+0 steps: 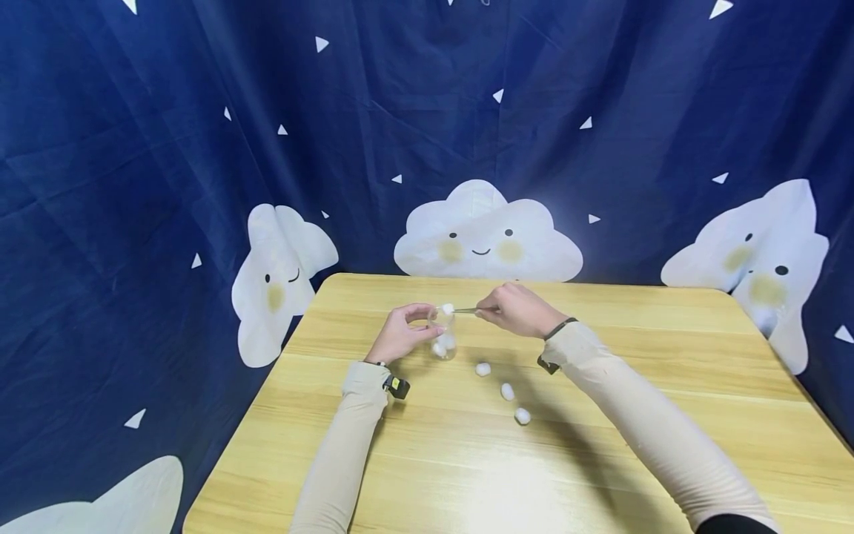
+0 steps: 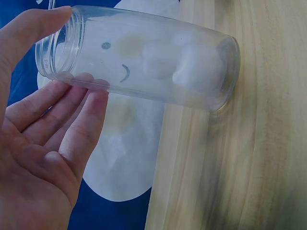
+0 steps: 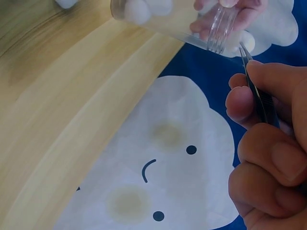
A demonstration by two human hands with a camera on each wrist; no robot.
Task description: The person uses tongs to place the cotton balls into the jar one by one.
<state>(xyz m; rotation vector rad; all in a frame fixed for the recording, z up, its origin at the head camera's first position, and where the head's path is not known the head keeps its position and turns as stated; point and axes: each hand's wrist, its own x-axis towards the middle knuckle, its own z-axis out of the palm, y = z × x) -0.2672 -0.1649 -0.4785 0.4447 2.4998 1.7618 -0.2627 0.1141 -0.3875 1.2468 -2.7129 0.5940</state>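
Note:
My left hand [image 1: 402,334] grips a clear plastic jar [image 2: 120,88] near its threaded mouth, thumb on one side and fingertips on the other. The jar stands upright on the table, with several white cotton balls [image 2: 199,69] at its bottom. Between thumb and fingers, my right hand [image 1: 523,309] pinches metal tweezers [image 3: 263,103]. Their tips hold another cotton ball [image 3: 247,40] right at the jar's mouth. The curled fingers and palm hide the rear of the tweezers.
Three loose cotton balls, the nearest to the jar being one cotton ball [image 1: 483,368], lie in a slanting row on the wooden table [image 1: 373,460]. Behind the table's far edge hangs a dark blue curtain [image 1: 360,148] with white smiling clouds.

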